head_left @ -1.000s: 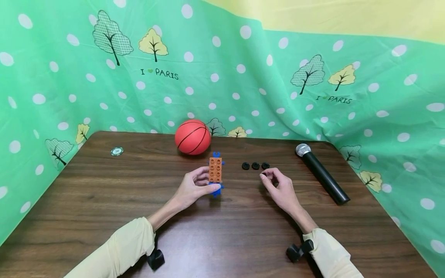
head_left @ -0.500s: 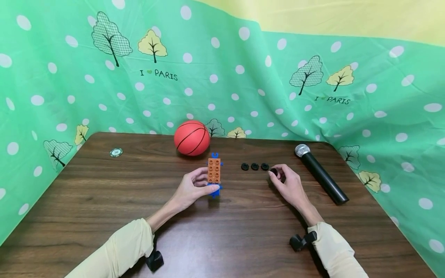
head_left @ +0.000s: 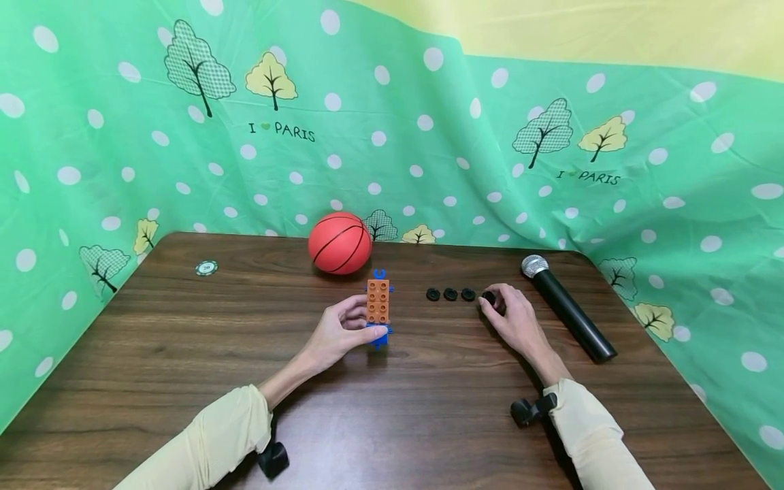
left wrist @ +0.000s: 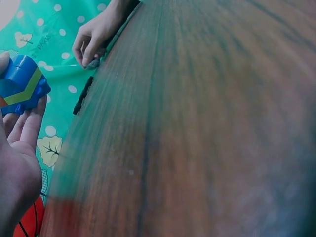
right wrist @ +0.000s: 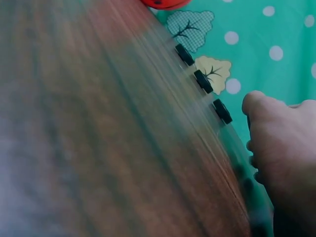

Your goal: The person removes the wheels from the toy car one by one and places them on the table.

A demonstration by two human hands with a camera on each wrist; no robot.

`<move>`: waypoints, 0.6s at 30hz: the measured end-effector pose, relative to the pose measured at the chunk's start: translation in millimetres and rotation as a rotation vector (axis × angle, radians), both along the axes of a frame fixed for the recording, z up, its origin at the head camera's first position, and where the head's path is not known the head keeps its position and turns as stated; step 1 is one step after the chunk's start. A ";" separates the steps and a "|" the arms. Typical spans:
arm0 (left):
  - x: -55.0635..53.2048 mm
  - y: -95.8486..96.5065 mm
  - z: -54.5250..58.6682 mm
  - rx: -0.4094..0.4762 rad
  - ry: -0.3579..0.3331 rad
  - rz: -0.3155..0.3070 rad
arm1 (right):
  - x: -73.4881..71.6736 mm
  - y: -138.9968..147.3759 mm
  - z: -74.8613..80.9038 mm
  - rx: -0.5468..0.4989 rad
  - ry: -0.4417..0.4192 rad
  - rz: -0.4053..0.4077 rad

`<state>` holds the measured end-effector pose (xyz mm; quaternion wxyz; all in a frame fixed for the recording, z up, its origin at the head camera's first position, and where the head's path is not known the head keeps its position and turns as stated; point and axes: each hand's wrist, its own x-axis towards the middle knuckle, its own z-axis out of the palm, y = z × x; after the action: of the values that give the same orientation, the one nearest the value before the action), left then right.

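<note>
My left hand (head_left: 337,332) grips a toy vehicle base of building blocks (head_left: 378,303), with its thumb across the near end. The base has orange studded blocks and blue ends with small side pegs; in the left wrist view its blue end (left wrist: 22,81) shows a yellow-green stripe. My right hand (head_left: 513,318) pinches a small black toy wheel (head_left: 488,297) between thumb and fingers, low at the table. To its left, three matching black wheels (head_left: 450,294) lie in a row. In the right wrist view the back of the hand (right wrist: 281,138) hides the pinched wheel.
A red ball with black lines (head_left: 339,243) sits at the table's back edge, behind the toy base. Right of the right hand lies a black microphone (head_left: 569,306). A poker chip (head_left: 206,267) lies back left. A green dotted curtain (head_left: 392,136) hangs behind the brown table (head_left: 392,422).
My right hand has moved right and a little away from me, carrying the wheel to the right end of the row. The left hand and the toy base have barely moved.
</note>
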<state>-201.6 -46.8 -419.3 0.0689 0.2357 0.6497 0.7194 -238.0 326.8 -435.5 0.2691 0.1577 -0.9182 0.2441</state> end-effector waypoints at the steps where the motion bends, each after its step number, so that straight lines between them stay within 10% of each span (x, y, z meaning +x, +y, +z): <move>1: 0.1 0.1 -0.2 0.004 0.000 -0.001 | -0.6 0.5 0.2 0.011 -0.002 -0.006; 18: 1.1 -1.4 -1.7 0.001 0.002 -0.001 | -9.6 7.7 -0.1 0.091 -0.080 -0.051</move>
<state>-200.4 -48.2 -421.0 0.0684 0.2368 0.6495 0.7193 -247.6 334.4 -435.6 0.2306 0.1365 -0.9422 0.2011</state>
